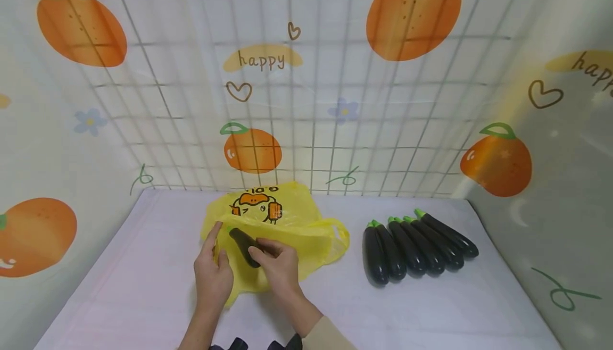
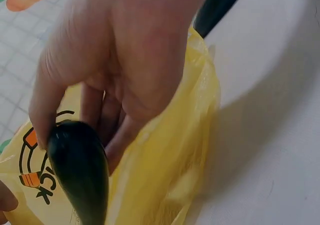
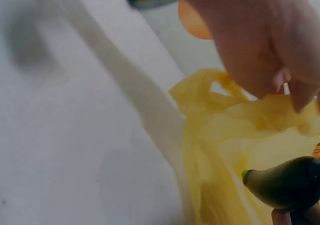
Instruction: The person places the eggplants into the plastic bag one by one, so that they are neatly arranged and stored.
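A yellow plastic bag (image 1: 282, 270) with a printed duck face lies on the table, its mouth spread toward the near side. My right hand (image 1: 279, 265) pinches a dark, glossy eggplant (image 1: 243, 241) between thumb and fingers, and the green stem end points into the bag's mouth. At the bag's left edge, my left hand (image 1: 214, 275) touches the rim with the index finger stretched out and the thumb apart. In the right wrist view, the yellow film partly hides the left hand's fingers. The left wrist view shows the held eggplant's (image 2: 80, 170) rounded end near the camera.
A row of several eggplants (image 1: 416, 246) lies side by side on the right of the white table (image 1: 143, 286), green stems away from me. Behind the table stands a wire grid (image 1: 330, 148) covered by a sheet with printed oranges. Similar sheets hang at both sides.
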Demonstrator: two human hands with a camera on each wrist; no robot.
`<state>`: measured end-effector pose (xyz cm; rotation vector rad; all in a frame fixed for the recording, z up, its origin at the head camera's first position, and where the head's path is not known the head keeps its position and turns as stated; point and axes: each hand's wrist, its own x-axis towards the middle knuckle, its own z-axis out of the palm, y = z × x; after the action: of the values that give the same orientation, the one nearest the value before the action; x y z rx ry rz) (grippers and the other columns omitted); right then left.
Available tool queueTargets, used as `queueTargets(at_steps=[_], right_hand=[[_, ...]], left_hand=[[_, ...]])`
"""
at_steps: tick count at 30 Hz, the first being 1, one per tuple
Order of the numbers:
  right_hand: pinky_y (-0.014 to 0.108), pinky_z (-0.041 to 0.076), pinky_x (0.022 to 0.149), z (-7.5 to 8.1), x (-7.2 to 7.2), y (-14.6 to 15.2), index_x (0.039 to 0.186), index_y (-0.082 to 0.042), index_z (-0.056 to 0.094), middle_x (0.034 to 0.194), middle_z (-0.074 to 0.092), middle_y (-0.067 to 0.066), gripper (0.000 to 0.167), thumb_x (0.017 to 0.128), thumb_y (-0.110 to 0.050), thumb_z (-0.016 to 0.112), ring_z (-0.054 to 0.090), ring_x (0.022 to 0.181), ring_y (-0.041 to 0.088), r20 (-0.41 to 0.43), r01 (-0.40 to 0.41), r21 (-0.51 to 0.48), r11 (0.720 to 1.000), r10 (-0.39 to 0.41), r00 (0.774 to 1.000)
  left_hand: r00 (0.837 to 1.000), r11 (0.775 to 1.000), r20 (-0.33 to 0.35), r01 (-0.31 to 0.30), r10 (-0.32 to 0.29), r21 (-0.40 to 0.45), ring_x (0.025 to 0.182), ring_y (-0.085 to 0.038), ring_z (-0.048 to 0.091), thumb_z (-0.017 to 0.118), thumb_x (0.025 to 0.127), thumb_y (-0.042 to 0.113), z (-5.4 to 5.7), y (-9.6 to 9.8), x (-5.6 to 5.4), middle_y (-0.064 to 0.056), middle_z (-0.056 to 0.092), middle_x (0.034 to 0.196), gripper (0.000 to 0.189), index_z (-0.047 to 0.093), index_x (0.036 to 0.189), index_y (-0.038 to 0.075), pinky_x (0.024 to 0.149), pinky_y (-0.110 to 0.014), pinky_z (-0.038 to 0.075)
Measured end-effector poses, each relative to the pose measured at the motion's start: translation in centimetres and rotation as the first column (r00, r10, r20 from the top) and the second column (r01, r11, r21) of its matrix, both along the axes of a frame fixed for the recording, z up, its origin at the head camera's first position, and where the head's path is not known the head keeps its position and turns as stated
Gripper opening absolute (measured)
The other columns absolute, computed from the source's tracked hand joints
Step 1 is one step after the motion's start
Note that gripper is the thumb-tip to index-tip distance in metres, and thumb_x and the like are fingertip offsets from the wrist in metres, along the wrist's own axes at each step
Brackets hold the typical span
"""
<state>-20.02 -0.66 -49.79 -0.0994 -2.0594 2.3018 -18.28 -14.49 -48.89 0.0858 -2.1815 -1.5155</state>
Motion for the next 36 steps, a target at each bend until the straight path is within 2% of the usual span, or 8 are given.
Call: queueTargets(at_steps=[6, 10, 15, 22, 25, 29, 31, 36], right_hand=[[0.029, 0.061, 0.088, -1.4, -0.9, -1.0, 0.116, 0.007, 0.076, 0.114, 0.076, 0.018, 0.034, 0.087, -0.01, 0.085, 0.072, 0.11, 0.028, -0.003, -0.015, 0.031, 0.999, 0.016, 1.0], [0.03, 0.062, 0.088, -2.2, -1.3, -1.7, 0.114, 0.008, 0.076, 0.113, 0.076, 0.018, 0.033, 0.087, -0.009, 0.084, 0.073, 0.11, 0.029, -0.011, -0.015, 0.047, 0.999, 0.015, 1.0], [0.031, 0.062, 0.088, -2.8, -1.8, -2.5, 0.114, 0.008, 0.076, 0.11, 0.076, 0.017, 0.034, 0.086, -0.009, 0.086, 0.073, 0.108, 0.028, -0.039, -0.011, 0.089, 0.996, 0.015, 0.999], [0.032, 0.063, 0.086, -3.2, -2.3, -3.6, 0.116, 0.011, 0.074, 0.11, 0.076, 0.018, 0.041, 0.083, -0.009, 0.089, 0.073, 0.105, 0.027, -0.057, -0.033, 0.14, 0.99, 0.041, 0.998], [0.034, 0.063, 0.088, -3.3, -2.4, -4.0, 0.118, 0.01, 0.074, 0.113, 0.075, 0.017, 0.044, 0.083, -0.011, 0.09, 0.073, 0.107, 0.027, -0.049, -0.041, 0.16, 0.986, 0.049, 0.998], [0.035, 0.062, 0.09, -3.3, -2.5, -4.5, 0.119, 0.008, 0.074, 0.116, 0.075, 0.015, 0.046, 0.082, -0.013, 0.092, 0.073, 0.108, 0.026, -0.036, -0.044, 0.179, 0.983, 0.051, 0.998], [0.035, 0.062, 0.09, -3.3, -2.5, -4.6, 0.118, 0.008, 0.074, 0.116, 0.075, 0.016, 0.047, 0.081, -0.013, 0.092, 0.073, 0.108, 0.026, -0.033, -0.046, 0.18, 0.983, 0.052, 0.998], [0.037, 0.062, 0.091, -3.5, -2.5, -4.7, 0.118, 0.007, 0.075, 0.116, 0.075, 0.016, 0.046, 0.081, -0.014, 0.093, 0.073, 0.109, 0.029, -0.019, -0.05, 0.204, 0.978, 0.055, 0.998]], left_hand=[[1.0, 1.0, 0.021, -0.004, 0.004, -0.003, 0.149, -0.033, 0.039, 0.049, 0.096, -0.019, 0.1, 0.0, 0.1, -0.011, 0.047, 0.161, 0.065, 0.051, 0.156, 0.008, 0.118, -0.054, 0.038], [1.0, 1.0, 0.008, -0.004, 0.003, 0.007, 0.148, -0.03, 0.04, 0.049, 0.095, -0.02, 0.1, 0.0, 0.1, -0.01, 0.05, 0.159, 0.066, 0.052, 0.155, 0.009, 0.118, -0.052, 0.038], [1.0, 1.0, 0.001, -0.015, 0.015, -0.002, 0.145, -0.027, 0.043, 0.05, 0.094, -0.022, 0.0, 0.0, -0.1, -0.01, 0.052, 0.157, 0.068, 0.053, 0.154, 0.009, 0.115, -0.048, 0.041], [1.0, 1.0, 0.021, -0.005, 0.005, 0.005, 0.147, -0.028, 0.041, 0.049, 0.095, -0.021, 0.1, -0.2, 0.0, -0.011, 0.05, 0.159, 0.067, 0.052, 0.155, 0.008, 0.118, -0.05, 0.039], [1.0, 1.0, 0.028, -0.003, 0.003, 0.002, 0.145, -0.026, 0.043, 0.049, 0.096, -0.019, 0.1, -0.1, -0.1, -0.01, 0.049, 0.159, 0.067, 0.051, 0.156, 0.01, 0.115, -0.038, 0.042], [0.999, 1.0, 0.046, 0.002, -0.002, 0.009, 0.139, -0.023, 0.047, 0.049, 0.097, -0.018, 0.0, 0.0, -0.1, -0.008, 0.048, 0.16, 0.067, 0.051, 0.157, 0.011, 0.098, -0.016, 0.041], [0.999, 1.0, 0.047, 0.004, -0.004, 0.015, 0.136, -0.023, 0.047, 0.049, 0.096, -0.018, 0.0, 0.0, -0.1, -0.008, 0.048, 0.16, 0.067, 0.051, 0.157, 0.011, 0.093, -0.013, 0.038], [0.999, 1.0, 0.044, 0.008, -0.008, 0.018, 0.138, -0.023, 0.046, 0.049, 0.096, -0.018, 0.0, 0.0, -0.1, -0.009, 0.046, 0.161, 0.066, 0.049, 0.157, 0.008, 0.094, -0.008, 0.036]])
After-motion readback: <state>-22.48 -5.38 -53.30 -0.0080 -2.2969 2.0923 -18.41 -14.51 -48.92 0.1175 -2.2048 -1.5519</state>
